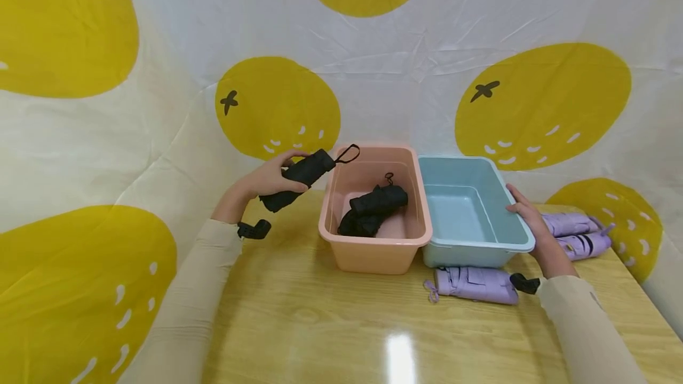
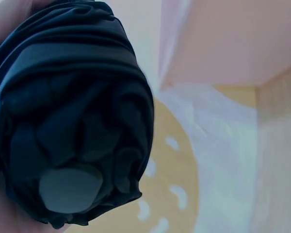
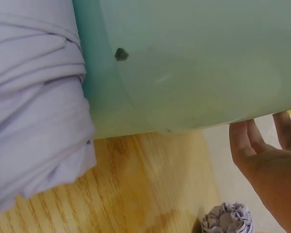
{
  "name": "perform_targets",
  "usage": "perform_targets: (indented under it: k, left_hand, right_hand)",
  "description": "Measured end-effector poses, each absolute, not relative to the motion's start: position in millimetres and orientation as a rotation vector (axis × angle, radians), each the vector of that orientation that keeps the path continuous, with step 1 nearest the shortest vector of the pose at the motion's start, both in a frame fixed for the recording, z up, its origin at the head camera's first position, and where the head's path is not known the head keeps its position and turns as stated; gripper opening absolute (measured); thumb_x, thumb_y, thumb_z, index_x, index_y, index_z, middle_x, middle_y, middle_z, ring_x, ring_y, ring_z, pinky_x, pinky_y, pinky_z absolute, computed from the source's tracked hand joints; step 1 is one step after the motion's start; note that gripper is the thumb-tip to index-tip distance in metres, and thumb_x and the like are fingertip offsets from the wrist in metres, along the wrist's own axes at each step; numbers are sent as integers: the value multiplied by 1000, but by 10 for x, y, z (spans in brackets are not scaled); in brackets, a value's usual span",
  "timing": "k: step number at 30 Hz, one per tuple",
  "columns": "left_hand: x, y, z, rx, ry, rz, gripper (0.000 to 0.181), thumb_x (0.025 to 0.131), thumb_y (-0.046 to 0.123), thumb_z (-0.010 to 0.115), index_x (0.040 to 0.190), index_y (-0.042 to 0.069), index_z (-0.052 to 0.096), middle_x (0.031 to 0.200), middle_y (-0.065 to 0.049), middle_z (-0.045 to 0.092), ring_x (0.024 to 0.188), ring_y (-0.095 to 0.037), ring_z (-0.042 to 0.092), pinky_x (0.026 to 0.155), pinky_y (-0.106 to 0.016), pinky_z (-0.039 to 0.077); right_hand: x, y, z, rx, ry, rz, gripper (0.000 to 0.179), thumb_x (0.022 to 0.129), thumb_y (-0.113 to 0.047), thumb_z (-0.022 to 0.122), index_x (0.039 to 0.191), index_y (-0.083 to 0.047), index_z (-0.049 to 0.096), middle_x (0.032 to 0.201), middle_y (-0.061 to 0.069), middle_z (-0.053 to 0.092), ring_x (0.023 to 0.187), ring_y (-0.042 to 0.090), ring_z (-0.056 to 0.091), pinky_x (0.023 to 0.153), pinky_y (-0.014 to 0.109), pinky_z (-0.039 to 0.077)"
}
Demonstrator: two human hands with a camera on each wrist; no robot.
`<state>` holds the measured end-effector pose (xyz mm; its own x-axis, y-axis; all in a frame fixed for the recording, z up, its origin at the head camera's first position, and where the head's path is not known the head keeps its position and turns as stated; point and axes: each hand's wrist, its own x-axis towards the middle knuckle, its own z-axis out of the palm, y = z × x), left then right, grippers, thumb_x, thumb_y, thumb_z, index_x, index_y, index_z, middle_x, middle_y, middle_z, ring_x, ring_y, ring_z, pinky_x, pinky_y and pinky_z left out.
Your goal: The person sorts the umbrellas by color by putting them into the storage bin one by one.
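Observation:
A folded black umbrella (image 1: pixel 301 178) with a wrist loop is gripped by my left hand (image 1: pixel 272 179), held in the air left of the pink bin (image 1: pixel 376 253). Its ruffled end fills much of the left wrist view. Inside the pink bin lie black folded umbrellas (image 1: pixel 379 200), one on top of another. At the right side of the light blue bin (image 1: pixel 453 194), my right hand (image 1: pixel 528 218) holds the rim; the right wrist view shows its fingers (image 3: pixel 240 141) bent at the bin's edge, the tips hidden.
A folded lilac umbrella (image 1: pixel 477 284) lies on the wooden table (image 1: pixel 320 325) before the blue bin. Two more lilac umbrellas (image 1: pixel 584 245) lie right of it, partly behind my right arm. A white cloth with yellow fruit prints (image 1: pixel 384 76) hangs behind the bins.

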<state>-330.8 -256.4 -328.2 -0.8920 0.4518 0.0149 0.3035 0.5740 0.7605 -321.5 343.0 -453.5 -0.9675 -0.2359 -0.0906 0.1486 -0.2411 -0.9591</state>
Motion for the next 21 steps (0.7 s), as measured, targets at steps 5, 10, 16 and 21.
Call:
perform_targets:
  k: [5,10,16,21]
  left_hand:
    - [-3454,-2251,-3061,688,2635,1169,80,76,35,83,144,29,41,114,-15,53,89,-30,60,74,-40,54]
    - [-3611,-1934,-2933,808,2625,1118,78,76,37,83,142,32,42,118,-9,53,96,-26,56,77,-39,53]
    - [-3707,-1581,-2866,910,2581,1052,76,76,36,83,140,33,43,114,-7,55,94,-24,58,77,-37,53]
    - [-3779,-1318,-2868,971,2601,942,76,77,30,82,141,30,43,117,-6,53,97,-23,56,79,-36,51]
  right_hand:
    - [-3222,3462,-4551,-117,1772,-2291,66,104,-8,28,155,-35,-5,159,-8,-18,143,15,2,88,15,42]
    - [-3171,3456,-4487,-105,1759,-2291,66,104,-8,28,155,-35,-4,160,-7,-16,139,15,14,88,18,44]
    - [-3150,3440,-4471,-88,1735,-2299,67,104,-6,28,155,-34,-5,159,-8,-17,142,15,7,88,17,43]
    - [-3151,3463,-4463,-74,1776,-2289,66,104,-7,29,156,-35,-3,160,-7,-15,136,13,18,86,16,44]
